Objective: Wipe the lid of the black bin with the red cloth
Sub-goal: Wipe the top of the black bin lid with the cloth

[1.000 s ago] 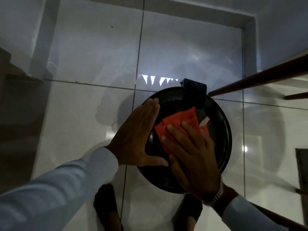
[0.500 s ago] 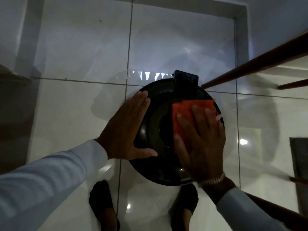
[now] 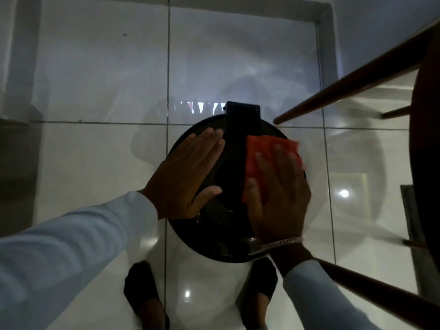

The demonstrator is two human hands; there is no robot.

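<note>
bins [image 3: 221, 232]: 1 | cloths [image 3: 266, 153]: 1 | hands [image 3: 183, 177]: 2 | feet [image 3: 142, 296]: 2 | bracelets [image 3: 281, 242]: 1

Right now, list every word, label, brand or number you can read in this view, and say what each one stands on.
None: no readable text shows anywhere in this view.
Black bin lid: dark and glossy, no label visible.
Red cloth: plain, no print seen.
Black block at the lid's far edge: too dark to show any marking.
Bracelet on the right wrist: too small to tell.

Glossy black plastic lid [image 3: 221, 225], soft red cloth [image 3: 262, 151], shiny reflective floor tiles [image 3: 102, 151], smooth wooden legs [image 3: 345, 84].
</note>
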